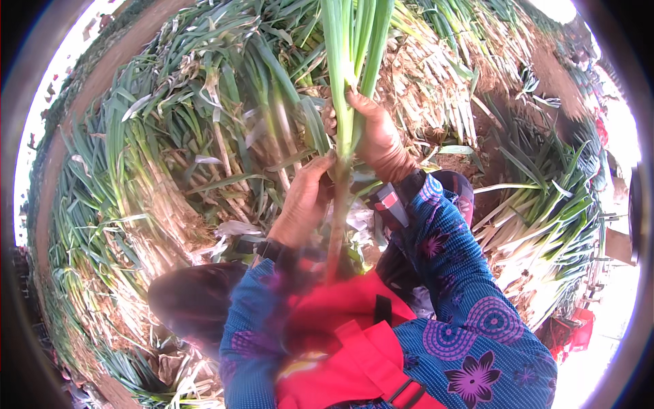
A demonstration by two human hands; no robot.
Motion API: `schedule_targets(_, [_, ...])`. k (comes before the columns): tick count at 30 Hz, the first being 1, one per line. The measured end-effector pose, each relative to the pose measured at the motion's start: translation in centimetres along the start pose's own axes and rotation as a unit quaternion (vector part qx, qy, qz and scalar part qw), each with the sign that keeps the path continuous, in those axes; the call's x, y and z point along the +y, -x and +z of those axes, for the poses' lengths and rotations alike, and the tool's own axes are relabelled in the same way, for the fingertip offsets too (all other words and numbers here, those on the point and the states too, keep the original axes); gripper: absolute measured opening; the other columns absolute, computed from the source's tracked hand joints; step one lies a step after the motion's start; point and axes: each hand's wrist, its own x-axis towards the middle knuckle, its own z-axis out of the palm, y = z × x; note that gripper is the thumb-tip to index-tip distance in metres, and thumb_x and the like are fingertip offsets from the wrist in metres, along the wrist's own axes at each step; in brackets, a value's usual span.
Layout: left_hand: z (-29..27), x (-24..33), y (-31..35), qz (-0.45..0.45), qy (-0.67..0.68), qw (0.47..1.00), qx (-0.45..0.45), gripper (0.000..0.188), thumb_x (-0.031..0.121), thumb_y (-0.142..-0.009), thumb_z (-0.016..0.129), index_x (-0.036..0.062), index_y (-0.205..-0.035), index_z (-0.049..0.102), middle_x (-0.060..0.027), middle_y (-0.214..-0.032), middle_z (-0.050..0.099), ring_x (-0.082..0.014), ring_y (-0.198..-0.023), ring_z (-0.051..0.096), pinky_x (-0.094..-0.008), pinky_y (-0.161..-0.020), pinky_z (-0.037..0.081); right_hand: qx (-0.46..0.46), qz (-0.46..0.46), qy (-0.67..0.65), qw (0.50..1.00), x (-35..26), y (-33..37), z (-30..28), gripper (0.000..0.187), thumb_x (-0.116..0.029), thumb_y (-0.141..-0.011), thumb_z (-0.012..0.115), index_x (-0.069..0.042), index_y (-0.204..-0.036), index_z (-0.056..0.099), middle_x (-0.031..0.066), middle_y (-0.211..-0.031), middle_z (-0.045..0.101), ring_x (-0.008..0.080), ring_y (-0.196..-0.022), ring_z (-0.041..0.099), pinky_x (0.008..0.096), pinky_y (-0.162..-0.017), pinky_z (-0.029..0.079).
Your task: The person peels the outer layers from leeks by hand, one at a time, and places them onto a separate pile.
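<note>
A big green onion [347, 112] stands upright in front of me, its leaves running past the top edge and its lower stalk blurred by motion. My right hand [378, 136] is closed around it where the green leaves part, thumb on the front. Lower down, my left hand [300, 201] pinches at the stalk from the left side, with fingertips partly hidden behind it. Whether this hand grips the whole stalk or only an outer layer, I cannot tell.
Heaped green onions [146, 184] lie at my left, with more piles at the far side [426, 82] and on my right [538, 238]. Loose peeled leaves [235, 228] litter the ground between my knees. A red apron [347, 320] covers my lap.
</note>
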Motion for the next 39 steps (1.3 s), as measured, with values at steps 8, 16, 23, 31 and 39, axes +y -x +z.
schedule_targets(8, [-2.9,-2.0,-1.1,0.145,-0.258,0.941,-0.165,0.015,0.013,-0.092,0.05,0.0035,-0.096,0.06,-0.0033,-0.081,0.059,-0.0126,-0.074,0.057,-0.0256,-0.064,0.047,-0.133,0.072,-0.066,0.986,0.2,0.6,0.8,0.044,-0.032,-0.085,0.066,0.001,-0.113,0.055,0.0074,-0.085,0.058,0.0185,-0.073,0.056,0.0299,-0.066,0.047])
schedule_targets(16, [-5.5,-5.0,-2.3,-0.164,-0.138,0.965,-0.148,0.024,0.027,-0.089,0.063,0.0056,-0.1,0.062,-0.0011,-0.08,0.062,-0.014,-0.069,0.063,-0.0293,-0.061,0.053,-0.23,0.098,-0.084,0.965,-0.9,1.6,1.9,0.043,-0.039,-0.085,0.065,-0.004,-0.107,0.055,0.0068,-0.077,0.053,0.0179,-0.064,0.049,0.0279,-0.053,0.039])
schedule_targets(23, [-8.0,-7.2,-2.1,-0.219,-0.336,0.91,-0.104,0.033,0.031,-0.087,0.062,-0.0017,-0.091,0.066,-0.0102,-0.078,0.067,-0.0169,-0.066,0.066,-0.0315,-0.057,0.052,-0.244,-0.019,-0.125,0.962,-4.5,1.2,0.2,0.037,-0.038,-0.093,0.057,-0.003,-0.104,0.061,0.0055,-0.08,0.053,0.0133,-0.06,0.05,0.0246,-0.043,0.041])
schedule_targets(31, [-21.5,-7.1,4.5,-0.256,-0.712,0.654,-0.009,0.057,0.043,-0.067,0.07,-0.0045,-0.098,0.068,-0.025,-0.098,0.066,-0.0367,-0.099,0.062,-0.0407,-0.087,0.048,-0.127,-0.187,-0.1,0.969,-12.3,2.7,-3.4,0.033,-0.023,-0.093,0.058,0.003,-0.111,0.049,0.0054,-0.083,0.047,0.0119,-0.064,0.043,0.0256,-0.056,0.04])
schedule_targets(39, [0.1,0.6,-0.4,0.071,-0.289,0.954,-0.037,0.05,0.011,-0.082,0.07,0.0029,-0.127,0.05,-0.0091,-0.115,0.059,-0.0172,-0.107,0.054,-0.0296,-0.092,0.045,-0.015,-0.13,-0.04,0.991,-7.6,1.0,-2.7,0.039,-0.034,-0.087,0.063,-0.003,-0.109,0.055,0.0048,-0.082,0.055,0.0156,-0.064,0.051,0.0294,-0.06,0.043])
